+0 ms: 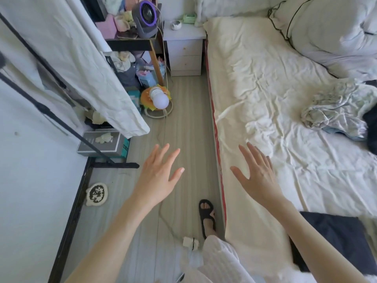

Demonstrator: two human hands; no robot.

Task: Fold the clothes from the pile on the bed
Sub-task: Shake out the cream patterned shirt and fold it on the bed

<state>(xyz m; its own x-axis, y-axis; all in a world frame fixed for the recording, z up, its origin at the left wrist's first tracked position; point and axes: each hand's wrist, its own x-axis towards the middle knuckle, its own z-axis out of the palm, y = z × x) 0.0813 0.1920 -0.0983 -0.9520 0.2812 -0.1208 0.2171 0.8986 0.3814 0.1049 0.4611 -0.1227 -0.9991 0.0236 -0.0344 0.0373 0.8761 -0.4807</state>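
Crumpled clothes pile (334, 111) lies far right on the bed (265, 78); left hand (157, 180) and right hand (257, 176), both spread empty, risk dragging several garments together.

A home bedroom is indicated by a bed (265, 82) with rumpled sheets, a white nightstand (186, 52), a small fan (145, 18) and clutter stacked beside the wall.

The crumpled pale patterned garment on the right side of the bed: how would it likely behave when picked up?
The crumpled garment looks thin and shiny, with many fine creases, so it is probably floppy and light and may slide between fingers. It lies bunched, partly over a blue piece, so lifting it might drag that along. Both the left hand and right hand are empty.
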